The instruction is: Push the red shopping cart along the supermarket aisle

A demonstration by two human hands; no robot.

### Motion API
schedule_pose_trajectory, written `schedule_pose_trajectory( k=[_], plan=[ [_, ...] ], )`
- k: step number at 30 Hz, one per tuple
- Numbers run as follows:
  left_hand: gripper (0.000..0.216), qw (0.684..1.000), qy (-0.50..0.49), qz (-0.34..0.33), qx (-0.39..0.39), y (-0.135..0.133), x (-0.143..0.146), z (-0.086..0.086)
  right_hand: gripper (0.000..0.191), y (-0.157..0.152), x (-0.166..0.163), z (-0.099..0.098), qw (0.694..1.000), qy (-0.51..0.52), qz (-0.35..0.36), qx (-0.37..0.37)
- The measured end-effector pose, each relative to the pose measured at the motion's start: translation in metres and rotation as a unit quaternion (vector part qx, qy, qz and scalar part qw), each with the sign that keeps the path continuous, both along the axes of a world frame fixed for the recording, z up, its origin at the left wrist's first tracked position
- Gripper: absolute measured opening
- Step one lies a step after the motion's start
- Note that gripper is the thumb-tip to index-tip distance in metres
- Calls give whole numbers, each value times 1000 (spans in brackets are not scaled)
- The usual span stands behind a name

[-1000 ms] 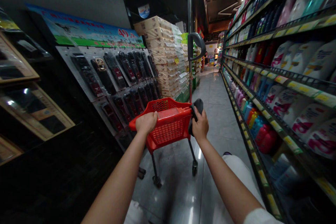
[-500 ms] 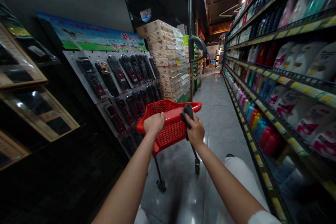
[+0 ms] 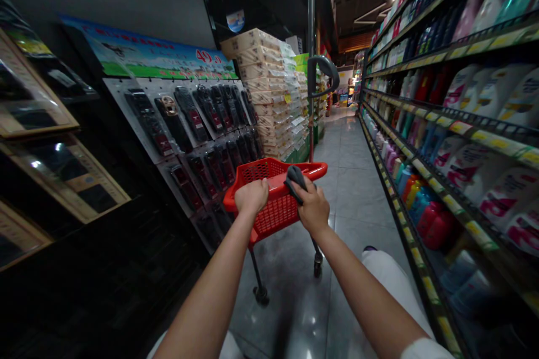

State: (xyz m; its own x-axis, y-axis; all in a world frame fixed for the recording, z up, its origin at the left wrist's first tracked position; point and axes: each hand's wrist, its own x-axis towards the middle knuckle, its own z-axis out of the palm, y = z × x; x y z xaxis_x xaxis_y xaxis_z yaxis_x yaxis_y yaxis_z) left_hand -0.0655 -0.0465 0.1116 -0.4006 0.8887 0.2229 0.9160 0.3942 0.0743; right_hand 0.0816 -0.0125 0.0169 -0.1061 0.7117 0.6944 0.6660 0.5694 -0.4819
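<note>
A small red shopping cart (image 3: pixel 275 214) with a perforated plastic basket stands in front of me on thin metal legs with casters. My left hand (image 3: pixel 251 196) is wrapped around the left part of its red handle. In my right hand (image 3: pixel 314 206) is a dark grey cloth (image 3: pixel 295 182), bunched between the fingers and pressed on the handle right of its middle. A tall metal pole with a dark looped grip (image 3: pixel 323 76) rises at the cart's far side.
Shelves of bottles (image 3: pixel 471 162) line the right side. On the left hang packaged belts (image 3: pixel 189 115) under a price banner (image 3: pixel 155 53), beside framed boxes (image 3: pixel 63 174). Stacked cartons (image 3: pixel 263 95) stand beyond them. The tiled aisle (image 3: pixel 343 146) runs ahead.
The cloth in my right hand has slid slightly left along the handle, toward my left hand. My left hand keeps its hold, and the view has shifted a little.
</note>
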Motion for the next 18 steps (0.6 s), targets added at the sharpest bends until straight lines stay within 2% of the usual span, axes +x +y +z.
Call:
schedule_pose_trajectory(
  k=[4,6,10,13,18],
  plan=[
    [64,1000,-7,2,5,1,5,-1,60,8,10,-5,994,75,-76,-29],
    [64,1000,-11,0,9,1,9,-2,63,-4,0,-8,996,54,-59,-25],
    [62,1000,-6,-19,17,-2,14,-4,68,-33,-14,-10,999,-29,22,-5],
    [62,999,3,-29,14,-7,17,-5,69,-31,5,-10,999,-38,16,-5],
    [59,999,17,-23,29,-9,34,-7,58,6,54,-12,994,33,-93,-42]
  ],
)
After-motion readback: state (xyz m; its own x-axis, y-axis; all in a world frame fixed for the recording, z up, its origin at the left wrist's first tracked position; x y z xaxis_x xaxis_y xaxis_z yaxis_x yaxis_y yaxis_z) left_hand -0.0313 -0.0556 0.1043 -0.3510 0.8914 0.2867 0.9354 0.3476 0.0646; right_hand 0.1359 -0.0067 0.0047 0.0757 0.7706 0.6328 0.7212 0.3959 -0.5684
